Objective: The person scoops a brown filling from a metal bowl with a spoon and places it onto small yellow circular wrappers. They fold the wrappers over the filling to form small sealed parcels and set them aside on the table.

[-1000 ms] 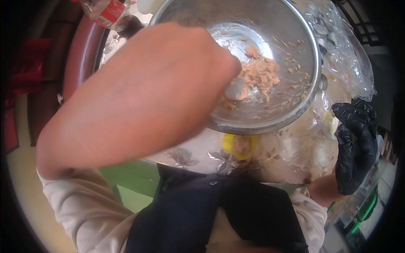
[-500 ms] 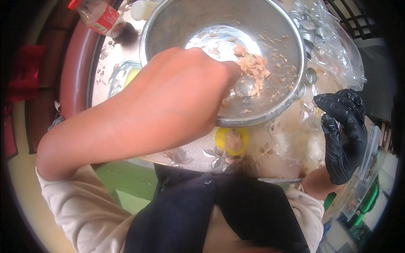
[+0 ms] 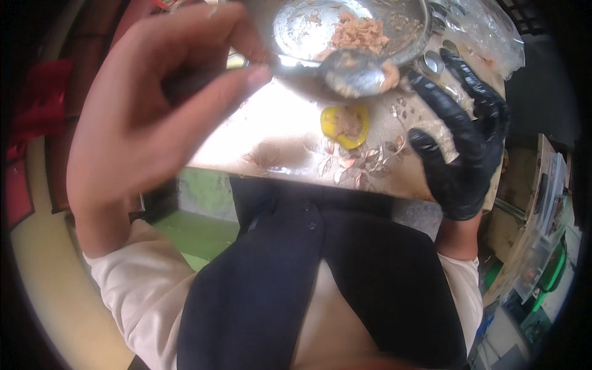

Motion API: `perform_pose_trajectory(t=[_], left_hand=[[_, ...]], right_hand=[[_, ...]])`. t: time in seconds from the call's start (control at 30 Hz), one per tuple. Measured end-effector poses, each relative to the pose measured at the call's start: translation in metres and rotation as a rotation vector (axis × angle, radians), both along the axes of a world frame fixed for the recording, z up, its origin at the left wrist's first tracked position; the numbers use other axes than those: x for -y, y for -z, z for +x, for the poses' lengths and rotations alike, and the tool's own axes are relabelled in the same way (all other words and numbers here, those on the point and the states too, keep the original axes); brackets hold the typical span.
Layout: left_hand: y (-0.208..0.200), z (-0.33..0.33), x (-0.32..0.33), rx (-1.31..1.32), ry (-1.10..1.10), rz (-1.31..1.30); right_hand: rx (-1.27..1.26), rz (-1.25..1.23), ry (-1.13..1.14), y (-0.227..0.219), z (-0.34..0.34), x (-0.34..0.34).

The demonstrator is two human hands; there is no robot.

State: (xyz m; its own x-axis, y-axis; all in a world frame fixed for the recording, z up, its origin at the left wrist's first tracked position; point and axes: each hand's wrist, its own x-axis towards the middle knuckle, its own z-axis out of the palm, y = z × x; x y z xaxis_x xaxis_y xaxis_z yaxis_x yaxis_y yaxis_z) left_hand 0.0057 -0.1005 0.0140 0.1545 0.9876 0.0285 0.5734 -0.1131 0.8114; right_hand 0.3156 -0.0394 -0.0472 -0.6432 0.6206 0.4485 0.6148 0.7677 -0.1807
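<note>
My bare left hand [image 3: 139,117] pinches the handle of a metal spoon [image 3: 351,74] between thumb and fingers. The spoon hangs over the near rim of a large steel bowl [image 3: 419,40], smeared with bits of pink minced mixture. More of the minced mixture [image 3: 359,32] lies inside the bowl. My right hand [image 3: 465,145], in a black glove, is open with its fingers spread low over the table's right side. Crumpled clear film [image 3: 441,137] shows between its thumb and fingers. Between my hands, a dollop of mince [image 3: 349,122] sits on a flat yellow piece [image 3: 328,117].
Small round metal cups [image 3: 433,62] stand right of the bowl, near the gloved fingertips. Behind them is a clear plastic bag [image 3: 487,37]. The flower-patterned table [image 3: 277,148] ends just before my dark apron. Clear plastic boxes [image 3: 546,209] are at far right.
My left hand has lifted the spoon out of the bowl and drawn back left, toward me. My gloved right hand has moved left over the table, its fingers spreading. The view has shifted.
</note>
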Motion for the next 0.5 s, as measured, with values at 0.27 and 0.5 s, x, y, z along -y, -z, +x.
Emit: perform_pose_trajectory(t=[0.27, 0.5], left_hand=[[0.007, 0.016, 0.041, -0.450, 0.039, -0.032], [0.022, 0.017, 0.047, -0.460, 0.032, -0.049]], right_hand=[[0.052, -0.046, -0.048, 0.061, -0.030, 0.042], [-0.016, -0.059, -0.082, 0.077, -0.041, 0.051]])
